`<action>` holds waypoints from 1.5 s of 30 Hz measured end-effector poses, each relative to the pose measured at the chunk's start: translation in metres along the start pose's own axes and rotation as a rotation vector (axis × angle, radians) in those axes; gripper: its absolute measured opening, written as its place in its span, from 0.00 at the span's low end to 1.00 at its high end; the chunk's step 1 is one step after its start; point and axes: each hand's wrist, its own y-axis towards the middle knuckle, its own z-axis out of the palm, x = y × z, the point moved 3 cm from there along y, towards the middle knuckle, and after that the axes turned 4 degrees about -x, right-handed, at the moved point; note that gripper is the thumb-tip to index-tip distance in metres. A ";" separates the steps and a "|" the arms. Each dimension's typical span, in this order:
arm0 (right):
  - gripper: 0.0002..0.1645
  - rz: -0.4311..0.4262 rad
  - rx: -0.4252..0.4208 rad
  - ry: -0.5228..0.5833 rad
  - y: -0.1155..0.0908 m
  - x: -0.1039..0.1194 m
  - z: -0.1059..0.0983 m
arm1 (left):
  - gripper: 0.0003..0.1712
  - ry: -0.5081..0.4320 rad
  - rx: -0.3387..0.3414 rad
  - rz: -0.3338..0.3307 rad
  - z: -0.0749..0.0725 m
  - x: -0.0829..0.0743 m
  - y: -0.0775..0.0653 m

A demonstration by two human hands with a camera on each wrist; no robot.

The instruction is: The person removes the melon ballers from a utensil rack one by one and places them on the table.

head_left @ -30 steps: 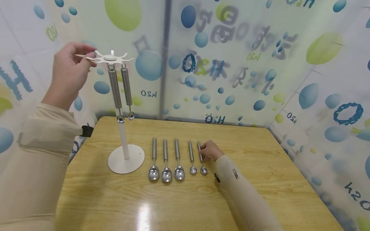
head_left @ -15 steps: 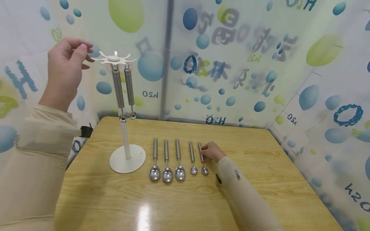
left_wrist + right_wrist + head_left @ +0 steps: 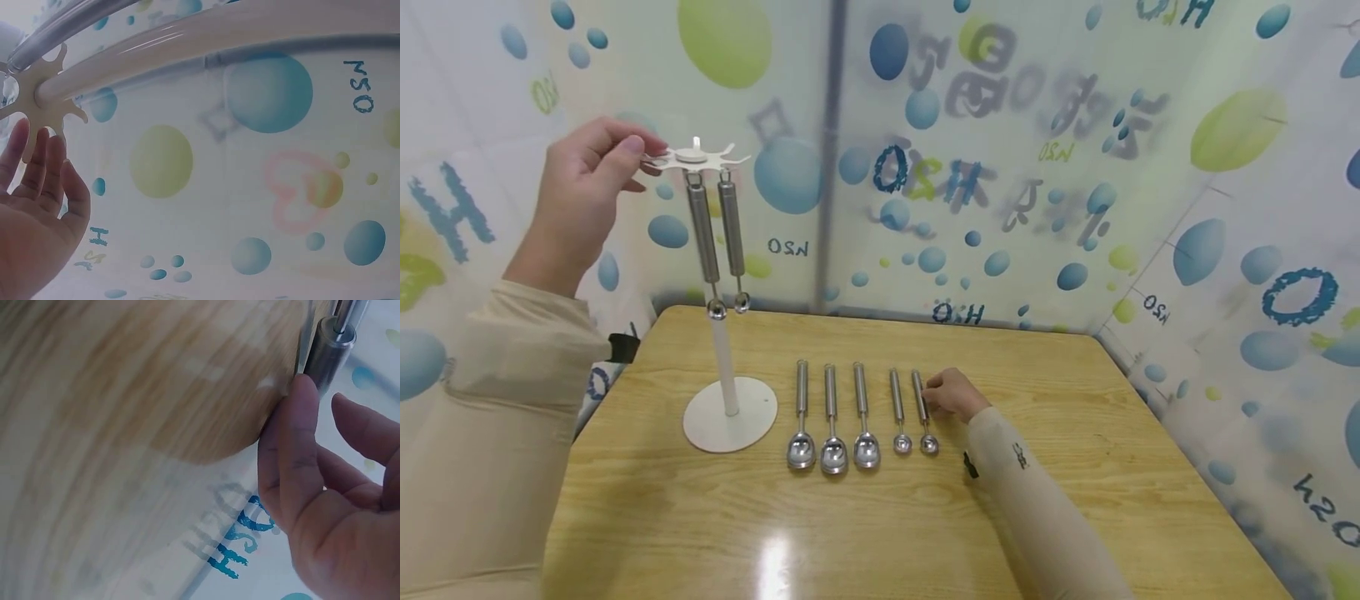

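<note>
My left hand is at the top of a white hook rack on the left of the table, thumb and fingers pinching one curved arm. Two melon ballers hang from the rack. In the left wrist view the hook's tip shows among the fingers. On the table my right hand touches the handle of the rightmost melon baller. In the right wrist view its fingertips meet the steel handle, while the thumb stands apart. Left of it lies another melon baller.
Three larger ice cream scoops lie side by side between the rack's base and the melon ballers, bowls toward me. The wooden table stands against patterned walls at back and right.
My left hand let go of one rack arm, drew back left, and came back onto an arm. The right hand has stayed at the melon baller.
</note>
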 end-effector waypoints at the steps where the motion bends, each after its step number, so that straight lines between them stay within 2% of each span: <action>1: 0.25 0.003 -0.006 -0.007 0.000 0.000 -0.001 | 0.13 0.001 0.008 0.002 -0.001 0.000 -0.001; 5: 0.25 0.002 -0.043 -0.037 -0.001 0.004 -0.004 | 0.14 0.013 0.043 0.019 -0.001 0.001 -0.002; 9: 0.26 -0.046 -0.054 0.020 -0.003 0.013 -0.007 | 0.15 0.033 0.056 0.043 -0.002 0.000 -0.003; 12: 0.27 -0.093 -0.042 0.074 -0.007 0.025 -0.009 | 0.13 0.059 0.056 0.036 -0.003 0.000 -0.004; 18: 0.27 -0.184 -0.024 0.097 -0.016 0.056 -0.010 | 0.10 0.061 0.046 0.011 -0.002 0.000 -0.004; 24: 0.27 -0.288 -0.002 0.112 -0.029 0.095 -0.007 | 0.09 0.027 0.027 -0.013 0.001 0.000 -0.004; 28: 0.26 -0.402 -0.009 0.083 -0.041 0.126 -0.004 | 0.09 0.011 0.012 -0.031 0.001 0.001 -0.005; 35: 0.24 -0.613 -0.010 0.148 -0.065 0.186 0.004 | 0.10 -0.010 -0.031 0.003 0.005 0.005 -0.004; 41: 0.24 -0.706 -0.005 0.159 -0.085 0.230 0.013 | 0.09 -0.060 -0.069 0.054 0.008 0.006 -0.001; 45: 0.24 -0.767 0.018 0.191 -0.095 0.251 0.021 | 0.10 -0.077 -0.084 0.062 0.009 0.007 -0.001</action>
